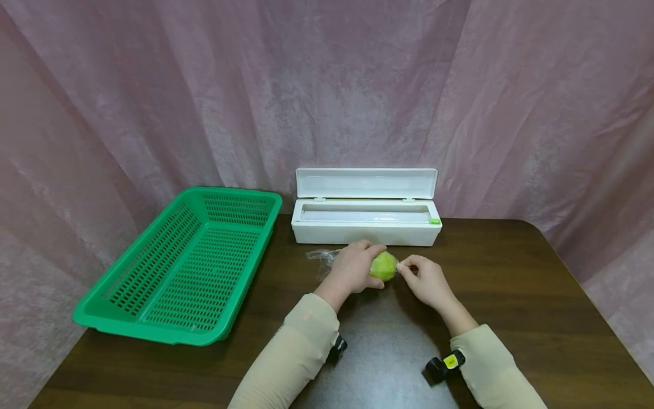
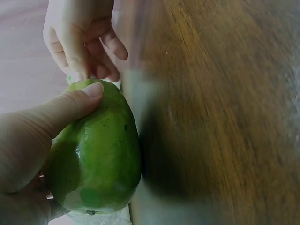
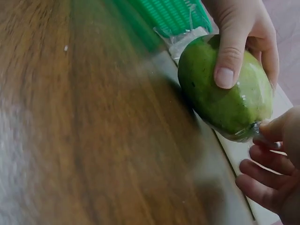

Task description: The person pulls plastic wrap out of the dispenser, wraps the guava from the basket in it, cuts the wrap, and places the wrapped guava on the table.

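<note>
A green mango, wrapped in clear cling film, is held close over the table in front of the white box. My left hand grips it from the left, thumb along the near side; most of those fingers are hidden behind the fruit in the left wrist view. At the mango's right end, my right hand pinches a twisted end of the film between thumb and forefinger, its other fingers loosely bent. A loose, crumpled tail of film sticks out past the left hand.
Behind the hands stands a long white cling film dispenser, its lid raised, with a green slider at its right end. On the left sits a green perforated plastic basket. A pink curtain hangs behind the dark wooden table.
</note>
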A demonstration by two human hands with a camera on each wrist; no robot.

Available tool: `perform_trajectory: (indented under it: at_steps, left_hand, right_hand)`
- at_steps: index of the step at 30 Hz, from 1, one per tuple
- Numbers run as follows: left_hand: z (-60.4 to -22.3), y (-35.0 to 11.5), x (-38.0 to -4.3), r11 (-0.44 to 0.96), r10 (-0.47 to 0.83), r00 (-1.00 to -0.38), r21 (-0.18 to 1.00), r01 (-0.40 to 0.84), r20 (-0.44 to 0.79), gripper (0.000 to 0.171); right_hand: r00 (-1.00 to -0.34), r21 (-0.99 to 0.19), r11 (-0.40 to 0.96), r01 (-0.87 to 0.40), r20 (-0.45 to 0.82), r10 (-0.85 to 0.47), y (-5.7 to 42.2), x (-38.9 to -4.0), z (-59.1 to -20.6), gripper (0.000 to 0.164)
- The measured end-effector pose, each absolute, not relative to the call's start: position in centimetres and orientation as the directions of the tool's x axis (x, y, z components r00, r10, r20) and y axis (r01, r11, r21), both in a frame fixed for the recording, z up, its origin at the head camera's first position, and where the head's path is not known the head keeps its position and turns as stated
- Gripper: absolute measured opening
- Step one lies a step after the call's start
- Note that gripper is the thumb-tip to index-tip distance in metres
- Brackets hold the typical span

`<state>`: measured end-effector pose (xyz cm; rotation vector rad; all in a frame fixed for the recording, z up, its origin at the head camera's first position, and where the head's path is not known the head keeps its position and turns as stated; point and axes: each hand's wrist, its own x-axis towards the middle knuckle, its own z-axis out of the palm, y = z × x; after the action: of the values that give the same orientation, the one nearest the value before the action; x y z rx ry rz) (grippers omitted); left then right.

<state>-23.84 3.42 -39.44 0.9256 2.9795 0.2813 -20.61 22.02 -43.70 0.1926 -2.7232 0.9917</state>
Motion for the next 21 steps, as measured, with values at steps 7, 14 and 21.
perform_trajectory:
  at_steps: [7, 14, 21]
  left_hand:
    - [-39.36, 3.38, -23.81, 0.811, 0.560, -0.827, 0.174, 0.559, 0.051, 0.079]
    - [-39.33, 3.45, -23.63, 0.809, 0.563, -0.825, 0.172, 0.562, 0.048, 0.079]
    - [-39.51, 3.73, -23.42, 0.809, 0.572, -0.817, 0.119, 0.576, 0.067, 0.079]
  right_hand:
    - [-0.993, -0.812, 0.573, -0.110, 0.119, -0.021, 22.17, -20.79, -43.43, 0.025]
    - [-0.999, -0.853, 0.520, -0.042, 0.022, -0.043, 22.56, -20.74, -43.29, 0.033]
    - [-0.991, -0.851, 0.522, 0.062, -0.114, -0.070, 22.95, -20.58, -42.97, 0.036]
